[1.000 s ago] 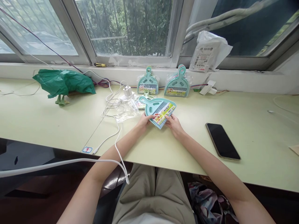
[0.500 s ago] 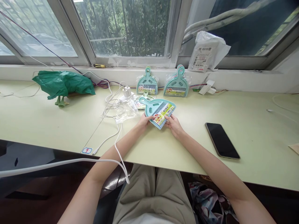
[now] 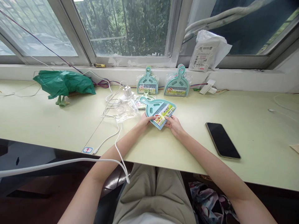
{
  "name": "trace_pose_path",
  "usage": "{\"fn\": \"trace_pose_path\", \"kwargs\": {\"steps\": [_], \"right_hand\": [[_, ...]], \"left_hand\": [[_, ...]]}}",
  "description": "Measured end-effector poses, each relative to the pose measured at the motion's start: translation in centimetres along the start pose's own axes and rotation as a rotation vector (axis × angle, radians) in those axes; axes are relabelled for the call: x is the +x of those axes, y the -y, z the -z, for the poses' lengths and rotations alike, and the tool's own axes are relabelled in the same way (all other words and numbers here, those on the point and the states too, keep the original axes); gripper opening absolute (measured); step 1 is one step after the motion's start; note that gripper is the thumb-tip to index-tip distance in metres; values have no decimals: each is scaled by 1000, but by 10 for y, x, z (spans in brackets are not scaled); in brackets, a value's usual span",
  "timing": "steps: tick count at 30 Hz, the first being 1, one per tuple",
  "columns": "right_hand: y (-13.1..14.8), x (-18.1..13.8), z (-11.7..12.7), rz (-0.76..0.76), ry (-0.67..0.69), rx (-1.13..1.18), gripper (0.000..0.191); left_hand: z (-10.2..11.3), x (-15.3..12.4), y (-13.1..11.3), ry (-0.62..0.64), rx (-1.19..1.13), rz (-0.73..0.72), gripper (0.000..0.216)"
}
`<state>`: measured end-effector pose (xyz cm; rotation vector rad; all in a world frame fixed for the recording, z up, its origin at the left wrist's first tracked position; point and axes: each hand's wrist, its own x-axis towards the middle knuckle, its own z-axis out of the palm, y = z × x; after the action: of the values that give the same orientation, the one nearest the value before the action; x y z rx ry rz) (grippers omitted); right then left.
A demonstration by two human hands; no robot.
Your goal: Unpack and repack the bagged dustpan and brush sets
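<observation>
Both of my hands hold a small teal dustpan-and-brush set [image 3: 157,109] with a colourful label, just above the pale green table [image 3: 58,124]. My left hand [image 3: 144,120] grips its left edge, thumb on top. My right hand [image 3: 173,123] pinches its lower right corner by the label. The set's handle points up and to the left. Another packaged set [image 3: 143,100] lies flat right behind it, partly hidden.
Two more wrapped sets [image 3: 147,82] [image 3: 176,83] lean against the window ledge. A black phone [image 3: 222,140] lies at right. White cables and a charger [image 3: 126,92], clear plastic wrap [image 3: 125,110], a green bag [image 3: 63,82] and a white parcel [image 3: 207,52] are around.
The set in my hands has barely shifted; my fingers have adjusted slightly on its lower edge. Everything else stays put.
</observation>
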<state>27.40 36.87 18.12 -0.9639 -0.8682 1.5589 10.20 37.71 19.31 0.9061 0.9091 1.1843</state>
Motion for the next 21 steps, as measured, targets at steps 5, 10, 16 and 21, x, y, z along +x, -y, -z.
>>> {"fn": "trace_pose_path", "kwargs": {"steps": [5, 10, 16, 21], "right_hand": [[3, -2, -1, -1, 32, 18, 17], [1, -1, 0, 18, 24, -11, 23], [-1, 0, 1, 31, -3, -19, 21], [-2, 1, 2, 54, -23, 4, 22]], "left_hand": [[0, 0, 0, 9, -8, -14, 48], [1, 1, 2, 32, -5, -21, 48], [-1, -2, -2, 32, 27, -4, 47], [-3, -1, -6, 21, 74, 20, 42]]}}
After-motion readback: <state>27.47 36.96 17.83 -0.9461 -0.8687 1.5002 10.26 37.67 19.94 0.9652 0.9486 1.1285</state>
